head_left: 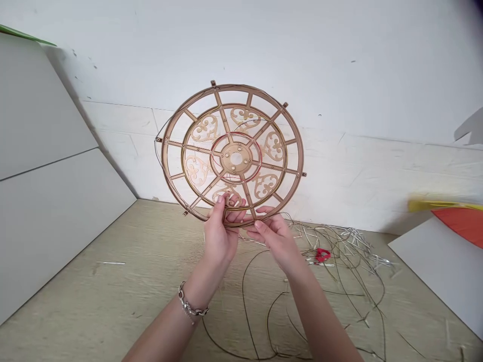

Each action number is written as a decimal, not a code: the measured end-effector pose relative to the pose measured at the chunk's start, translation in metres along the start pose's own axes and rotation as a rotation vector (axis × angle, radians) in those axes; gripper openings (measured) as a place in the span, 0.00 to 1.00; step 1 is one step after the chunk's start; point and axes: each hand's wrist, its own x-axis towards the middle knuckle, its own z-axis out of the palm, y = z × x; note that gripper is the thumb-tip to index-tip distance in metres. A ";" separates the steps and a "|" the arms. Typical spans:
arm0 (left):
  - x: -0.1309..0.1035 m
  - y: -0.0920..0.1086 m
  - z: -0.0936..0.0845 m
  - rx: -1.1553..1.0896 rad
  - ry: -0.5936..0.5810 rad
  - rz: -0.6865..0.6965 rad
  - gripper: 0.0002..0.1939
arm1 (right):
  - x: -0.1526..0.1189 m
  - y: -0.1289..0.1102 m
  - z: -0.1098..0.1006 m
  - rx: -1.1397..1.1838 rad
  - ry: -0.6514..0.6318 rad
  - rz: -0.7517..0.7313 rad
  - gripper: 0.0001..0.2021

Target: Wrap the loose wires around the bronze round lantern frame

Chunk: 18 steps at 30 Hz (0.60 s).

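A round, copper-coloured openwork frame [294,125] with spokes, rings and scroll ornaments is held up, facing me, above the table. Thin wires run along its rings, with a red wire [260,160] around the hub. My left hand [222,236] grips the lower rim, thumb in front and fingers behind. Just to the right, my right hand [275,236] pinches the same rim at the bottom, its thumb on the near side. Dark loose wires [245,286] trail over the table below; whether they join the frame I cannot tell.
A tangle of wires with white strips [354,239] and a red scrap [322,255] lies on the table [151,296] at right. White panels [56,211] stand at left. Another white panel [445,261] and an orange-red piece [460,226] are at right. A white wall [339,60] rises behind.
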 end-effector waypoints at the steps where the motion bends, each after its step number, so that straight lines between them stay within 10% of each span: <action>1: 0.002 0.001 -0.001 0.010 0.025 0.003 0.07 | 0.000 -0.001 0.000 -0.101 0.043 0.019 0.16; 10: 0.009 -0.001 -0.009 0.108 0.101 0.032 0.11 | -0.013 -0.010 0.009 -1.111 0.385 -0.188 0.16; 18: 0.011 0.002 -0.011 0.158 0.138 0.046 0.12 | -0.014 -0.008 0.011 -1.122 0.089 -0.435 0.10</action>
